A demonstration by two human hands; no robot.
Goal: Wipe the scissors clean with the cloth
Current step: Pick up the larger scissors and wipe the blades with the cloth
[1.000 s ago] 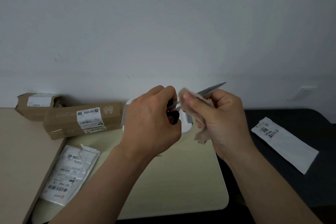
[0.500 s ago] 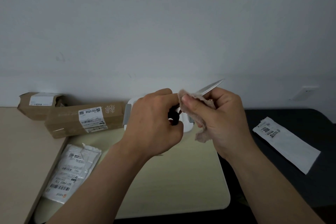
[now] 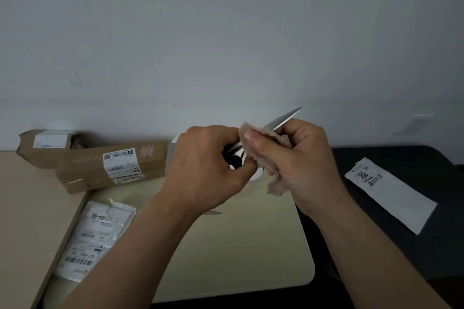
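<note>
I hold the scissors (image 3: 286,119) in the air above the pale mat, with the silver blade tip pointing up and to the right. My left hand (image 3: 208,170) is closed around the black handles, which show only partly between the fingers. My right hand (image 3: 298,158) pinches a beige cloth (image 3: 266,150) around the blades near the pivot, thumb on top. The cloth's loose end hangs below the right hand. Most of the blades are hidden by the cloth and fingers.
A pale yellow-green mat (image 3: 251,246) lies under my hands. Two brown cardboard parcels (image 3: 110,165) sit at the back left, a torn white mailer bag (image 3: 95,233) at the left. A white labelled pouch (image 3: 391,193) rests on the dark surface to the right. A white object (image 3: 256,174) is behind my hands.
My right hand with the cloth has slid slightly toward the handles. The blade tip has tilted a little more upward. The left hand keeps its grip.
</note>
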